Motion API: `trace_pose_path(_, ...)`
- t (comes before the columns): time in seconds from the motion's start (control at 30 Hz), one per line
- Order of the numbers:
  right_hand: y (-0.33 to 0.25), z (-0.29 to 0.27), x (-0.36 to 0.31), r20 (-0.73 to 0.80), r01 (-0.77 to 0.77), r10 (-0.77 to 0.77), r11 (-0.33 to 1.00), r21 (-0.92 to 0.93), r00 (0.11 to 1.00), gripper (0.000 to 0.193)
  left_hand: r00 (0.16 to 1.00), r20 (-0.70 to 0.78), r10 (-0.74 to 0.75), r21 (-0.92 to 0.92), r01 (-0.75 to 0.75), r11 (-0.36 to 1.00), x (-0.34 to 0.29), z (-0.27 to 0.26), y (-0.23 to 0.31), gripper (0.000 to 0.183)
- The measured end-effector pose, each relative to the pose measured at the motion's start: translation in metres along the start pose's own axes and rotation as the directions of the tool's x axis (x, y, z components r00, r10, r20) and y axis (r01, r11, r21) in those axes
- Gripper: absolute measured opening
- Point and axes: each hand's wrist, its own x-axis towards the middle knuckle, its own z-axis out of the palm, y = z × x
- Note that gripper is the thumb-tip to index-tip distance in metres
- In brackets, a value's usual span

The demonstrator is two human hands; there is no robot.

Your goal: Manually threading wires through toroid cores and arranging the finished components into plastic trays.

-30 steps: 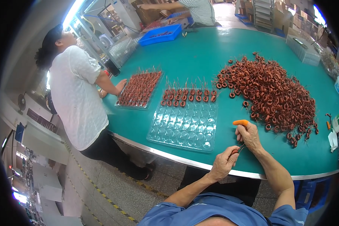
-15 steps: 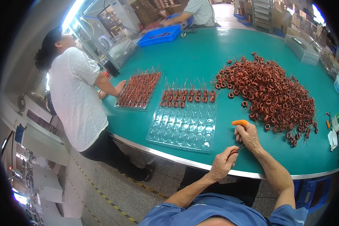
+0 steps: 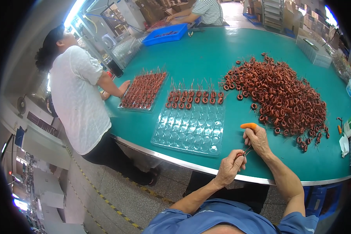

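Close to the table's front edge, my left hand [image 3: 230,168] pinches a small copper-wound ring coil [image 3: 240,155] between thumb and fingers. Thin wire leads [image 3: 248,149] run from that coil up to my right hand [image 3: 258,140], whose fingers are closed on them. An orange cover [image 3: 248,126] sits on one finger of the right hand. Left of my hands lies a clear plastic tray [image 3: 188,130] with round pockets. Coils [image 3: 197,97] with upright leads fill its far rows; the nearer pockets hold none. A big heap of similar coils [image 3: 279,97] lies beyond my right hand.
A filled tray of coils [image 3: 142,91] lies farther left, beside a standing person in a white shirt [image 3: 76,93]. At the far side are a blue bin [image 3: 165,35] and a person in a striped shirt [image 3: 207,12]. Clear trays [image 3: 314,50] are stacked at the far right.
My left hand and the coil have shifted slightly up and left, and the leads between my hands show more plainly. The far person's hands have moved. Both my hands keep their grip.
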Motion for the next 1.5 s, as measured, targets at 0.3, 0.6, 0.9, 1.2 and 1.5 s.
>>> trace_pose_path(0.3,0.002,0.008,0.003,0.012,0.017,-0.017,1.000,-0.007,1.000,0.023,0.999,-0.030,-0.011,0.013,0.011,1.000,-0.004,-0.007,-0.007,0.023)
trace_pose_path(0.6,0.007,0.004,0.001,0.002,0.060,-0.060,0.997,-0.041,0.998,0.020,0.998,-0.063,0.016,-0.004,-0.016,1.000,-0.003,0.000,-0.003,0.028)
trace_pose_path(0.9,0.007,0.002,0.001,-0.005,0.064,-0.064,0.997,-0.039,0.998,0.021,0.999,-0.016,0.050,0.019,-0.049,0.999,-0.001,0.000,-0.002,0.028)
trace_pose_path(1.2,0.009,-0.001,0.004,-0.005,0.068,-0.068,0.996,-0.050,0.998,0.022,0.998,-0.009,0.066,0.015,-0.066,0.998,0.003,0.000,0.001,0.026)
trace_pose_path(1.5,0.006,0.003,0.003,-0.011,0.065,-0.066,0.996,-0.064,0.998,0.025,0.995,-0.046,0.083,0.023,-0.082,0.996,0.001,0.002,-0.005,0.021)
